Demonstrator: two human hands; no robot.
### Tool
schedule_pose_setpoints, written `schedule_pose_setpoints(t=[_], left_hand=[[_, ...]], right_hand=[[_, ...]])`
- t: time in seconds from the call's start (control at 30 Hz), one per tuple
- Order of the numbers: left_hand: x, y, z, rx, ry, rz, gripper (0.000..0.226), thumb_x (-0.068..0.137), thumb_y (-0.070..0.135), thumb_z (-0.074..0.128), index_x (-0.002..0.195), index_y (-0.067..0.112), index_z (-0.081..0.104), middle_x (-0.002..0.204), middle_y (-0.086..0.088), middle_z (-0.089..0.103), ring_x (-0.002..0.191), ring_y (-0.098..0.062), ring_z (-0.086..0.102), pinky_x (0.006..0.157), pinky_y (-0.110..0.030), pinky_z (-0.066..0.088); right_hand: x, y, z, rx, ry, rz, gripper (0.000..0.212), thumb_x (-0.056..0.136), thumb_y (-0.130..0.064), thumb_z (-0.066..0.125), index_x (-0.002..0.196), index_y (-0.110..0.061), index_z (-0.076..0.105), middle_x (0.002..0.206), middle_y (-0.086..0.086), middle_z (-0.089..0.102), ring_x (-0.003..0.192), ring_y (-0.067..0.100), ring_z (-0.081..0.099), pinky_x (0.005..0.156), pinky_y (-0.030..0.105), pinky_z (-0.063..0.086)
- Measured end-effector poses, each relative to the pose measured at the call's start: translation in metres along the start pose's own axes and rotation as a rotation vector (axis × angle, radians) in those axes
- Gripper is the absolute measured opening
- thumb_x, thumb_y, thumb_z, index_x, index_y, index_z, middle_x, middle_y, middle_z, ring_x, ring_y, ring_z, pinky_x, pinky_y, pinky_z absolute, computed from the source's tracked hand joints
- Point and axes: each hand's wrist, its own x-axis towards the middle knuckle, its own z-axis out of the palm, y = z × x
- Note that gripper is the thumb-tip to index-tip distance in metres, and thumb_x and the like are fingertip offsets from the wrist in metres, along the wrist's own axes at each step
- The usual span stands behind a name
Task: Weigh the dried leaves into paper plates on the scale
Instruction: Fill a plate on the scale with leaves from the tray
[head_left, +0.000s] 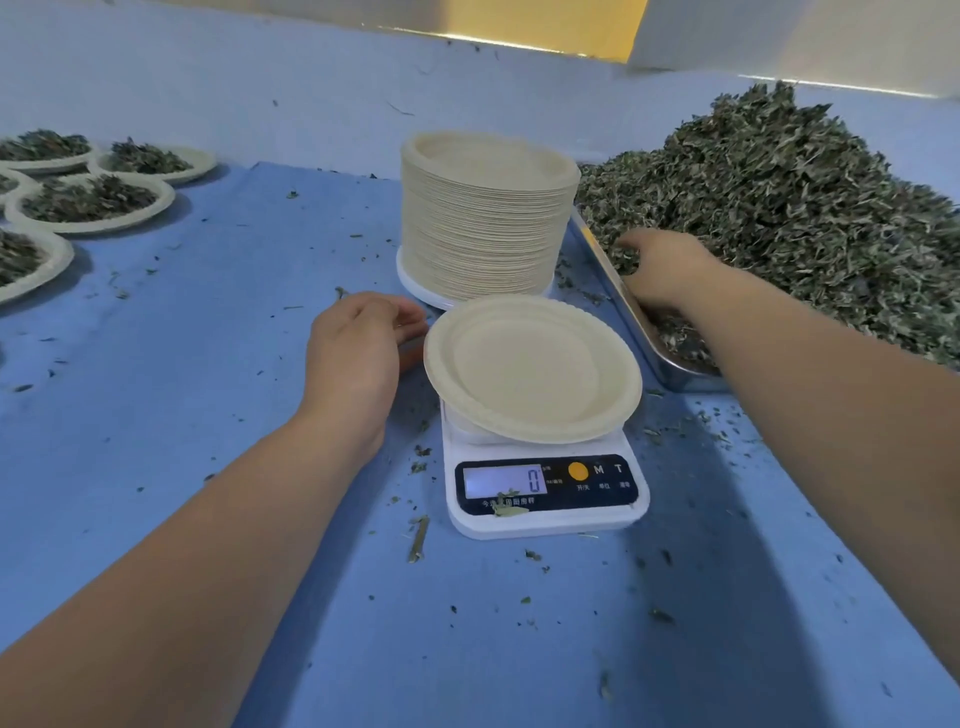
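Note:
An empty paper plate (532, 369) lies on the white kitchen scale (545, 499), whose display reads 0. My left hand (358, 348) hovers just left of the plate with loosely curled fingers and holds nothing that I can see. My right hand (662, 270) reaches into the big heap of dried leaves (779, 208) on the metal tray (649, 343); its fingers are curled down into the leaves, with the fingertips hidden. Behind the scale rises a tall stack of paper plates (485, 218).
Several paper plates filled with dried leaves (93, 202) sit at the far left on the blue cloth (208, 364). Leaf crumbs are scattered around the scale. A wall closes off the back.

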Motion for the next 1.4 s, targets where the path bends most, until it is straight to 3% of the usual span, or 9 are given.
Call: schedule_pose_setpoints(t=[0.17,0.37,0.53,0.8,0.93,1.03,1.17,1.27,1.4], left_hand=[[0.001,0.0,0.001,-0.032,-0.002,-0.001,0.026,0.092,0.007,0.046,0.086,0.008,0.072,0.102,-0.014,0.076,0.099,-0.02,0.075,0.071,-0.024,0.06],[-0.001,0.001,0.001,0.01,-0.018,0.028,0.029,0.093,0.005,0.045,0.085,0.01,0.072,0.102,-0.012,0.076,0.098,-0.019,0.075,0.068,-0.024,0.059],[-0.002,0.001,0.0,0.018,-0.024,0.028,0.028,0.093,0.006,0.045,0.085,0.01,0.072,0.101,-0.011,0.076,0.098,-0.018,0.075,0.072,-0.026,0.061],[-0.001,0.002,-0.001,0.001,-0.048,0.025,0.027,0.09,0.003,0.045,0.084,0.009,0.071,0.103,-0.016,0.076,0.099,-0.025,0.075,0.072,-0.029,0.061],[-0.003,0.002,-0.002,-0.012,-0.059,0.033,0.027,0.091,0.002,0.044,0.085,0.008,0.07,0.102,-0.018,0.075,0.099,-0.028,0.074,0.072,-0.027,0.06],[-0.003,0.003,-0.001,-0.025,-0.057,0.025,0.027,0.091,0.001,0.044,0.085,0.007,0.07,0.097,-0.015,0.075,0.098,-0.028,0.075,0.069,-0.024,0.059],[-0.004,0.003,0.0,-0.015,-0.067,0.026,0.027,0.091,0.0,0.044,0.088,0.005,0.07,0.103,-0.02,0.075,0.096,-0.028,0.075,0.07,-0.025,0.061],[-0.004,0.003,0.0,-0.009,-0.068,0.024,0.027,0.09,0.001,0.044,0.086,0.006,0.07,0.102,-0.02,0.076,0.096,-0.028,0.075,0.069,-0.026,0.06],[-0.003,0.003,0.0,-0.02,-0.064,0.006,0.027,0.089,0.0,0.044,0.086,0.007,0.07,0.103,-0.021,0.075,0.097,-0.029,0.075,0.068,-0.027,0.059]], right_hand=[[0.01,0.01,0.016,-0.043,-0.25,-0.029,0.049,0.107,-0.045,0.038,0.154,-0.031,0.038,0.154,0.007,0.047,0.134,0.033,0.049,0.106,0.038,0.039],[0.001,0.01,0.006,-0.021,-0.291,-0.042,0.047,0.106,-0.044,0.042,0.151,-0.03,0.044,0.155,0.003,0.045,0.132,0.03,0.049,0.101,0.036,0.038],[-0.023,0.013,-0.002,-0.066,-0.294,-0.073,0.034,0.105,-0.036,0.043,0.129,-0.027,0.065,0.105,-0.001,0.069,0.088,0.021,0.061,0.072,0.034,0.048],[-0.074,0.021,-0.022,-0.096,-0.323,-0.073,0.035,0.105,-0.035,0.043,0.129,-0.024,0.067,0.128,-0.001,0.063,0.11,0.025,0.058,0.098,0.037,0.046],[-0.09,0.033,-0.04,0.052,-0.318,-0.02,0.022,0.102,-0.04,0.054,0.098,-0.043,0.075,0.091,-0.016,0.07,0.089,0.016,0.06,0.079,0.025,0.042],[-0.087,0.046,-0.04,0.152,-0.181,0.055,0.037,0.103,-0.046,0.049,0.122,-0.023,0.071,0.12,0.013,0.068,0.108,0.03,0.062,0.093,0.036,0.046],[-0.08,0.052,-0.022,-0.046,-0.219,0.157,0.059,0.105,-0.055,0.034,0.151,-0.02,0.046,0.157,0.01,0.041,0.143,0.032,0.038,0.117,0.043,0.029],[-0.073,0.053,-0.01,-0.099,-0.289,0.227,0.069,0.105,-0.058,0.032,0.158,-0.015,0.03,0.164,0.012,0.028,0.149,0.033,0.029,0.12,0.044,0.024],[-0.067,0.051,-0.01,-0.125,-0.251,0.202,0.065,0.107,-0.052,0.032,0.149,-0.004,0.044,0.155,0.018,0.041,0.141,0.035,0.041,0.113,0.042,0.034]])
